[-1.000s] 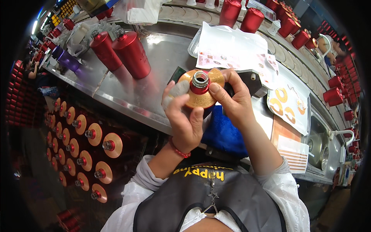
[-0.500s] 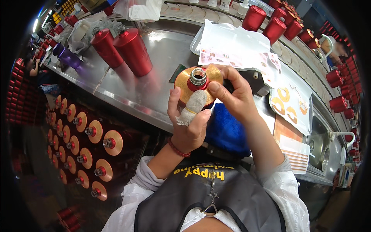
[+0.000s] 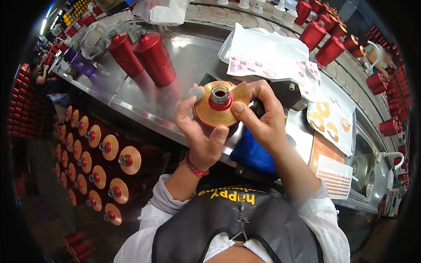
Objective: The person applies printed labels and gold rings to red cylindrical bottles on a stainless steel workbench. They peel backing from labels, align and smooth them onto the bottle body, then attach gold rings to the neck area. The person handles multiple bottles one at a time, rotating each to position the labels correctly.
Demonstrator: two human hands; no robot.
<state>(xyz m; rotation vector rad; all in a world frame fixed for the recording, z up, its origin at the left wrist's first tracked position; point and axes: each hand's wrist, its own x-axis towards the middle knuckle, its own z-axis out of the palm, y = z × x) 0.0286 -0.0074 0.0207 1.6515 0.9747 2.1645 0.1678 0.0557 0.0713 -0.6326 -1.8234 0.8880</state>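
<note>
Head view: the left hand (image 3: 199, 136), half open, curls around one gold-topped red bottle (image 3: 215, 115) near the table (image 3: 193, 57) edge; the right hand (image 3: 263, 116) pinches a gold label (image 3: 240, 93) there. Two red bottles (image 3: 154, 61) and one purple bottle (image 3: 80, 62) stand leftward. The gold-topped bottle's lower body is hidden.

A shiny metal bench (image 3: 189, 58) carries two red bottles (image 3: 154, 59), a purple bottle (image 3: 80, 64) and a white tray (image 3: 224, 51).
</note>
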